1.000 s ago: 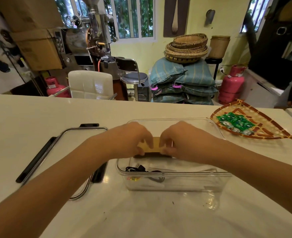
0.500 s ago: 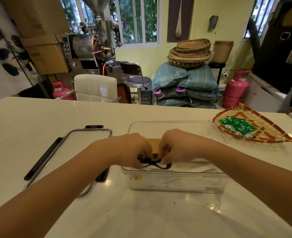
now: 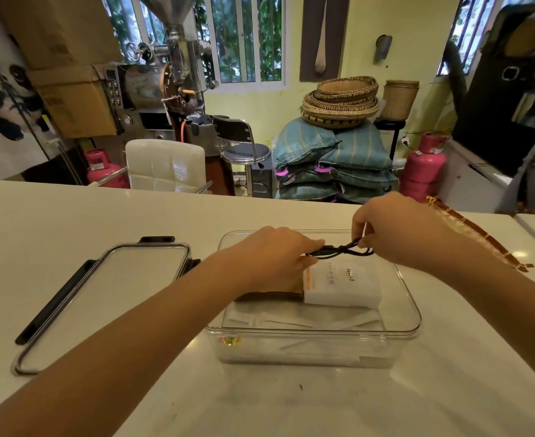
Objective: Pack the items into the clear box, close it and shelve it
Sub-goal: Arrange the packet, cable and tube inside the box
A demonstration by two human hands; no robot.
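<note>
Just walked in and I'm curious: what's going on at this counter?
A person is packing a clear box. Both the left hand and the right hand hold a black cable stretched above it. A white packet already lies inside. The lid rests on the counter beside the box, not yet on.

A pale, glossy counter (image 3: 71, 222) carries everything here. A clear box (image 3: 310, 348) sits open on it near the middle. Just to the left lies the box's lid (image 3: 108, 298), flat, with black clips along its edges. Off to the right, a woven bamboo tray (image 3: 486, 238) rests near the counter's end.
</note>
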